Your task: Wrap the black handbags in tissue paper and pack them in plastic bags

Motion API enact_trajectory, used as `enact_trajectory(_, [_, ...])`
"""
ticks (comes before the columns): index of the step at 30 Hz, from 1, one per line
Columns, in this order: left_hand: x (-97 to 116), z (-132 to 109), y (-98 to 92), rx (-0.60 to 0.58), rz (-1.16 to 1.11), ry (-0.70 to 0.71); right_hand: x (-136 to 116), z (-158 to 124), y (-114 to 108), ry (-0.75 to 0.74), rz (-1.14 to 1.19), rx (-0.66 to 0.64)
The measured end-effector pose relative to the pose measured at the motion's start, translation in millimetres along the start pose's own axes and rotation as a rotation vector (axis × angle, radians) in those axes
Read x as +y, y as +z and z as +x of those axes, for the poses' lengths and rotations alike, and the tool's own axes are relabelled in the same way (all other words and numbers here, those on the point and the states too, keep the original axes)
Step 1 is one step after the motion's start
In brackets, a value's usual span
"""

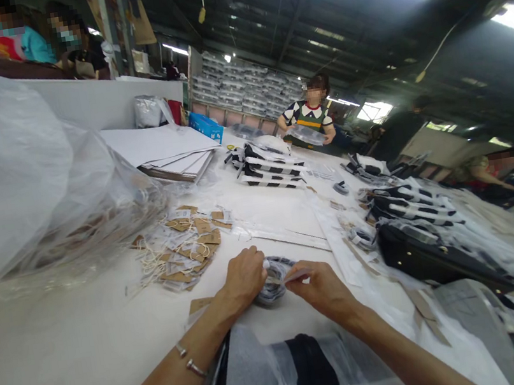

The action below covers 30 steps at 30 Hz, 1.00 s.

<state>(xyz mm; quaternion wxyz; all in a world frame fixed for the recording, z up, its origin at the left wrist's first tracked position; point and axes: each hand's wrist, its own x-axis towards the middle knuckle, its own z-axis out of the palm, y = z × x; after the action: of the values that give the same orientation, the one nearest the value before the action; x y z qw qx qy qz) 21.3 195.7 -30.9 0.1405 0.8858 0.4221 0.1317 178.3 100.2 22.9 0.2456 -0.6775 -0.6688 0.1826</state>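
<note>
In the middle of the head view, a grey coiled strap or cord (270, 292), seemingly in clear plastic, lies on the white table (279, 211). My left hand (245, 276) is at its left side with fingers curled closed against it; a small white spot shows at the fingertips. From the right, my right hand (322, 287) pinches a thin pale piece at the coil's edge; whether this is plastic or a tag, I cannot tell. Below my hands lies a plastic-wrapped bag (311, 361) with a black strap. Left of the coil is a heap of brown cardboard tags (197, 243) with white strings.
A large clear plastic sack (17, 170) bulges at the left. Behind the tags are stacked white sheets (158, 146) and a blue box (206, 126). Black-and-white wrapped bags (270, 168) are piled ahead, with more bags (413, 204) along the right. Across the table, a co-worker (311, 117) holds a plastic-wrapped item.
</note>
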Motion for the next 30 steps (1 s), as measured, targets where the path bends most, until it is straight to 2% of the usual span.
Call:
enact_trajectory(6, [2, -1, -2.8, 0.007, 0.007, 0.009, 0, 4, 25, -0.236, -0.458, 0.042])
enact_trajectory(8, [2, -1, -3.7, 0.012, 0.009, 0.015, -3, 4, 29, -0.252, -0.528, 0.032])
enact_trajectory(11, [0, 0, -3.9, 0.017, 0.011, 0.022, -10, 3, 30, -0.257, -0.537, 0.044])
enact_trajectory(15, [-1, 1, -3.7, -0.015, 0.007, 0.031, -17, -2, 34, -0.398, -0.555, 0.085])
enact_trajectory(18, [-1, 2, -3.1, -0.027, 0.016, 0.018, -17, -6, 41, -0.468, -0.621, 0.053])
enact_trajectory(25, [-4, 4, 3.0, 0.009, 0.032, 0.012, -13, -13, 55, -0.468, -0.673, 0.0])
enact_trajectory(30, [-4, 4, 2.3, -0.02, 0.032, -0.004, -20, -10, 65, -0.466, -0.792, -0.011])
